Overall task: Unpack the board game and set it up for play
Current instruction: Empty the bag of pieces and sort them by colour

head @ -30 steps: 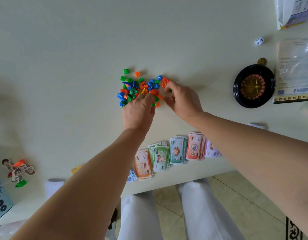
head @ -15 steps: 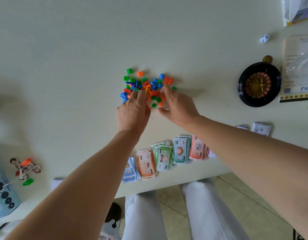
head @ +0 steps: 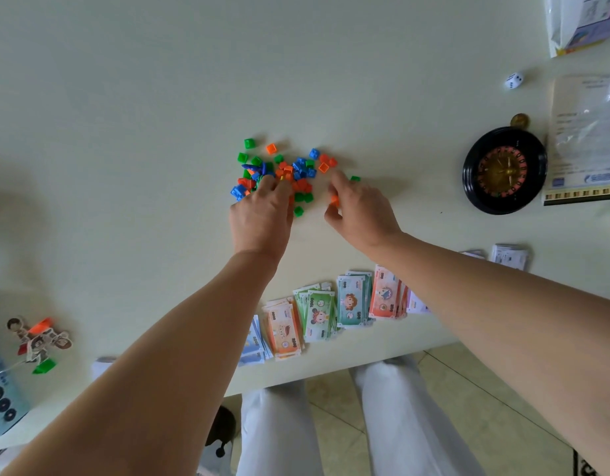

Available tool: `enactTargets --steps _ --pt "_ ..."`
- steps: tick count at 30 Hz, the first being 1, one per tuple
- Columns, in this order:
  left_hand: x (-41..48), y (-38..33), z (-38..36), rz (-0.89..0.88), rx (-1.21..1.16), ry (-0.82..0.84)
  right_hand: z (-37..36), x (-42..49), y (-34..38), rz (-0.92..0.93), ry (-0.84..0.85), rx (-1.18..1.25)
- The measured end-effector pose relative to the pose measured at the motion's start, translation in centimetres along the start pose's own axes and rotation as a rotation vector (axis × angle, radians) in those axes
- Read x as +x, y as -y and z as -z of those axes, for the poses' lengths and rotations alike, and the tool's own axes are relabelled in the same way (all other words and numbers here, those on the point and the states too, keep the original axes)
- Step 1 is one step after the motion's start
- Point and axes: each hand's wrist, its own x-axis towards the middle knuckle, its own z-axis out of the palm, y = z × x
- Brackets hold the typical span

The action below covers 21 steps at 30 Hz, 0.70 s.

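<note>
A heap of small green, orange and blue plastic houses (head: 290, 170) lies mid-table on the pale table (head: 125, 115). My left hand (head: 262, 218) lies palm down on the heap's near left side, fingertips among the pieces. To the right of the heap my right hand (head: 360, 214) pinches an orange house (head: 335, 200) between thumb and fingers. Stacks of paper play money (head: 331, 310) are fanned along the near table edge, between my forearms.
A black roulette wheel (head: 504, 170) sits at right, a gold coin (head: 519, 120) and a white die (head: 513, 80) behind it. Plastic-wrapped sheets (head: 585, 139) and a bag (head: 581, 22) lie far right. Small cards (head: 509, 256) and cardboard figure tokens (head: 39, 341) sit near the edges.
My right hand has drawn back to the right out of the heap, with an orange house in its fingers. My left hand stays on the heap's near left side.
</note>
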Motion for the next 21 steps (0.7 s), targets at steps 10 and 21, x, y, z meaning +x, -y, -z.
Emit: enactTargets --steps 10,21 --pt "-0.8 1.7 1.6 0.307 -0.427 0.064 2.0 1.4 2.0 -0.547 0.112 0.96" --pt "2.4 -0.6 1.7 0.524 -0.691 0.052 2.2 2.9 3.0 -0.561 0.034 1.047"
